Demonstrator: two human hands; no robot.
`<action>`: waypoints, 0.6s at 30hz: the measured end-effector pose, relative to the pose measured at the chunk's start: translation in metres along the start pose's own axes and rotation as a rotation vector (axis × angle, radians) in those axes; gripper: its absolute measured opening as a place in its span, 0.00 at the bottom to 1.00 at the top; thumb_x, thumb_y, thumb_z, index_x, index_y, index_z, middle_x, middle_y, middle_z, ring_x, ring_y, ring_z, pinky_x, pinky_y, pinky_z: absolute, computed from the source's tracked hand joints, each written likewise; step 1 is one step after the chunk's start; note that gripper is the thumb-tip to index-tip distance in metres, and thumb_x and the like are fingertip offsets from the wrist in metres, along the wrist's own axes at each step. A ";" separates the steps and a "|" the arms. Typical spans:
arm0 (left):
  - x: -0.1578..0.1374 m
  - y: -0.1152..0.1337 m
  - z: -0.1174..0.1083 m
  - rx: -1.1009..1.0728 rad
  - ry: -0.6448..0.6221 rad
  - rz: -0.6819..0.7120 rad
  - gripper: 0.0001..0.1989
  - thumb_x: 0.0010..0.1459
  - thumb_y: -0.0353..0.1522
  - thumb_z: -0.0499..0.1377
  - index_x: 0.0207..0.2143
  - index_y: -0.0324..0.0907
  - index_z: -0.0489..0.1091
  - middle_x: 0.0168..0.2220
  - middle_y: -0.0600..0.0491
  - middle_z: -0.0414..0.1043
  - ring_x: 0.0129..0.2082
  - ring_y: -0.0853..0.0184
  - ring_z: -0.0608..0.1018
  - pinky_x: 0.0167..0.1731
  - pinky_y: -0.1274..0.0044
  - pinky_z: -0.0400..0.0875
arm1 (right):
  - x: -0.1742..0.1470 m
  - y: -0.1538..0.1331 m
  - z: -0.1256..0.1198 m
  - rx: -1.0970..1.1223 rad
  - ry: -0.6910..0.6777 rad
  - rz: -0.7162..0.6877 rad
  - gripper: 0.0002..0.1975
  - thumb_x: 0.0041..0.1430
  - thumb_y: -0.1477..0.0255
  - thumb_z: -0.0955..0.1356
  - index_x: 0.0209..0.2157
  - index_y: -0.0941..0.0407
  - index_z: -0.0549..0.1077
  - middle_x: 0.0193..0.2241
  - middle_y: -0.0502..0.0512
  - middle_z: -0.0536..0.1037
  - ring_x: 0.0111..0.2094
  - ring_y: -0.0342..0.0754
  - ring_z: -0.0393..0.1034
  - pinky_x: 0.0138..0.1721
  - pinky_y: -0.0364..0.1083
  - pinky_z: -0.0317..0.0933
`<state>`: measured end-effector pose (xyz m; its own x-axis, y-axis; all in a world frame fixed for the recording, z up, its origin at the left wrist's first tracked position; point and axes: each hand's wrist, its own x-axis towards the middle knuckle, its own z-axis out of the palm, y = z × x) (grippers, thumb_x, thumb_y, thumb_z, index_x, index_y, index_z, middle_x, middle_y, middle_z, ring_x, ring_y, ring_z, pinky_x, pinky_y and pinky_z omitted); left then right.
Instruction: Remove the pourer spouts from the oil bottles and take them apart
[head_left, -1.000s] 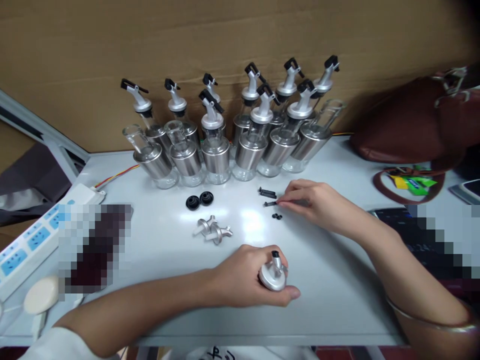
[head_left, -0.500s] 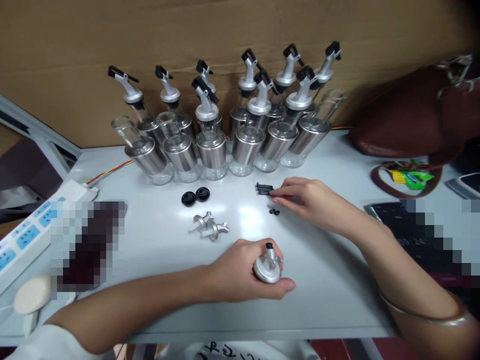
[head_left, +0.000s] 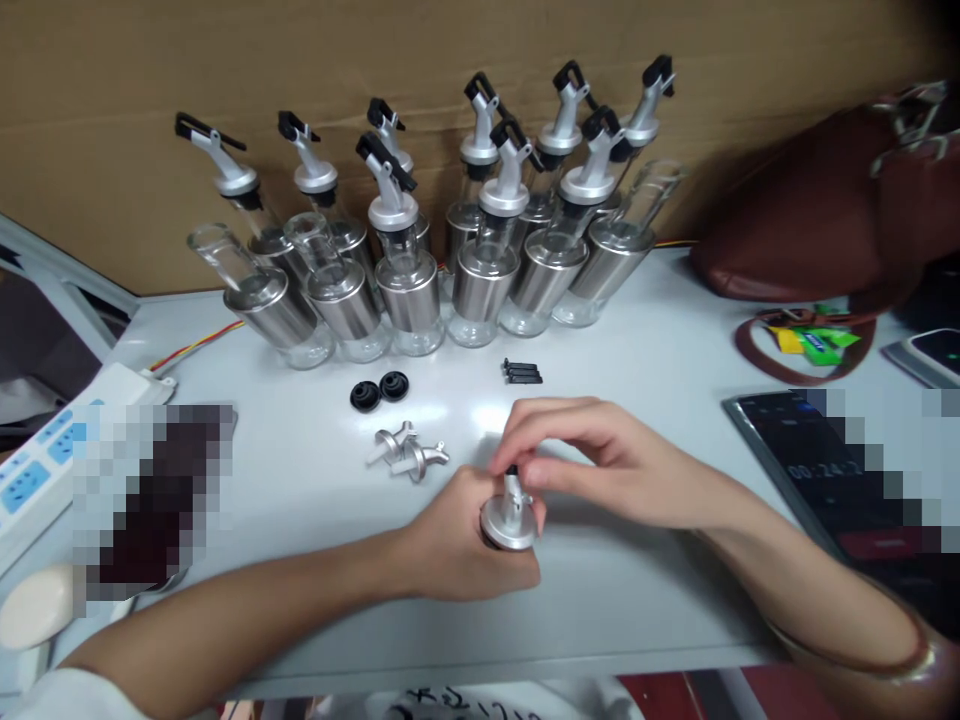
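My left hand (head_left: 463, 545) is closed around a silver pourer spout (head_left: 510, 522), its round collar and black-tipped nozzle showing above the fist. Thumb and fingers of my right hand (head_left: 592, 460) come together at the nozzle's black tip, touching it from above; whether a small part sits between them is hidden. Beyond the hands lie two silver pourer spouts (head_left: 420, 458) on their sides and two round black stoppers (head_left: 379, 390). A small group of thin black levers (head_left: 523, 373) rests just behind my right hand.
Glass bottles with steel bands (head_left: 409, 300) line the back, most topped with pourers. A power strip (head_left: 60, 440) and a dark phone (head_left: 154, 500) are at left. At right are a brown bag (head_left: 795, 220) and a phone with a timer (head_left: 817, 470).
My right hand has left the black levers and come toward me, onto the tip of the pourer spout in my left hand. The tiny black caps are now out of sight.
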<state>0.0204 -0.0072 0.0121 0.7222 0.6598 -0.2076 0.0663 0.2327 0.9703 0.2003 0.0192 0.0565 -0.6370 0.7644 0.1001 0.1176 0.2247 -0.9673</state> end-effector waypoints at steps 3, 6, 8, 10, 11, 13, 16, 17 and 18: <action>0.000 0.000 0.000 -0.016 -0.049 0.034 0.08 0.37 0.25 0.56 0.21 0.41 0.59 0.18 0.62 0.54 0.17 0.77 0.57 0.16 0.82 0.51 | 0.001 0.004 0.007 0.059 -0.047 0.017 0.09 0.65 0.70 0.65 0.36 0.58 0.77 0.33 0.53 0.76 0.30 0.41 0.70 0.31 0.42 0.64; -0.001 0.003 0.000 -0.035 -0.055 0.020 0.07 0.40 0.27 0.58 0.23 0.42 0.61 0.17 0.62 0.56 0.16 0.76 0.58 0.16 0.82 0.52 | 0.003 0.008 0.006 0.079 -0.072 0.018 0.11 0.66 0.68 0.64 0.36 0.59 0.77 0.32 0.53 0.75 0.33 0.42 0.70 0.36 0.43 0.63; -0.002 0.005 0.001 -0.014 -0.061 0.040 0.07 0.42 0.29 0.59 0.23 0.42 0.61 0.17 0.62 0.56 0.16 0.76 0.59 0.17 0.82 0.54 | 0.004 0.010 0.006 0.114 -0.084 0.046 0.13 0.66 0.66 0.64 0.35 0.59 0.77 0.31 0.52 0.73 0.32 0.42 0.69 0.35 0.42 0.63; -0.001 0.007 0.001 0.000 -0.063 0.061 0.09 0.44 0.31 0.61 0.24 0.41 0.61 0.17 0.62 0.56 0.17 0.77 0.60 0.18 0.82 0.55 | 0.004 0.011 0.006 0.134 -0.070 0.075 0.14 0.65 0.65 0.65 0.32 0.59 0.75 0.29 0.50 0.71 0.31 0.41 0.67 0.33 0.41 0.62; -0.001 0.008 0.000 -0.003 -0.060 0.062 0.10 0.45 0.32 0.62 0.24 0.41 0.62 0.17 0.62 0.56 0.18 0.77 0.59 0.19 0.82 0.55 | 0.004 0.012 0.006 0.133 -0.057 0.089 0.15 0.65 0.64 0.65 0.31 0.59 0.74 0.28 0.50 0.71 0.30 0.41 0.67 0.33 0.41 0.61; -0.001 0.010 0.000 -0.032 -0.059 0.036 0.11 0.45 0.33 0.63 0.24 0.41 0.61 0.18 0.62 0.56 0.18 0.76 0.59 0.19 0.82 0.54 | 0.004 0.013 0.007 0.099 -0.027 0.099 0.15 0.65 0.63 0.65 0.29 0.59 0.72 0.28 0.50 0.70 0.30 0.41 0.66 0.32 0.41 0.60; 0.000 0.010 -0.002 -0.094 -0.064 -0.023 0.12 0.45 0.34 0.64 0.25 0.41 0.61 0.18 0.62 0.56 0.19 0.76 0.58 0.19 0.81 0.53 | 0.004 0.014 0.010 -0.006 0.019 0.062 0.16 0.67 0.63 0.63 0.27 0.57 0.69 0.27 0.49 0.70 0.29 0.41 0.65 0.31 0.41 0.59; 0.000 0.010 -0.002 -0.106 -0.062 -0.033 0.13 0.45 0.34 0.65 0.26 0.41 0.62 0.19 0.62 0.57 0.19 0.76 0.59 0.19 0.81 0.53 | 0.004 0.015 0.011 -0.044 0.037 0.042 0.16 0.67 0.64 0.62 0.27 0.57 0.68 0.27 0.49 0.69 0.28 0.41 0.64 0.31 0.41 0.59; 0.000 0.010 -0.003 -0.113 -0.056 -0.037 0.13 0.45 0.35 0.65 0.27 0.41 0.63 0.19 0.62 0.58 0.19 0.76 0.59 0.20 0.81 0.53 | 0.004 0.015 0.012 -0.078 0.059 0.025 0.16 0.68 0.64 0.62 0.27 0.57 0.68 0.27 0.49 0.69 0.28 0.41 0.64 0.31 0.41 0.59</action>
<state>0.0195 -0.0029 0.0210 0.7581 0.6092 -0.2328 0.0180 0.3373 0.9412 0.1908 0.0182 0.0396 -0.5875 0.8040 0.0918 0.1932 0.2495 -0.9489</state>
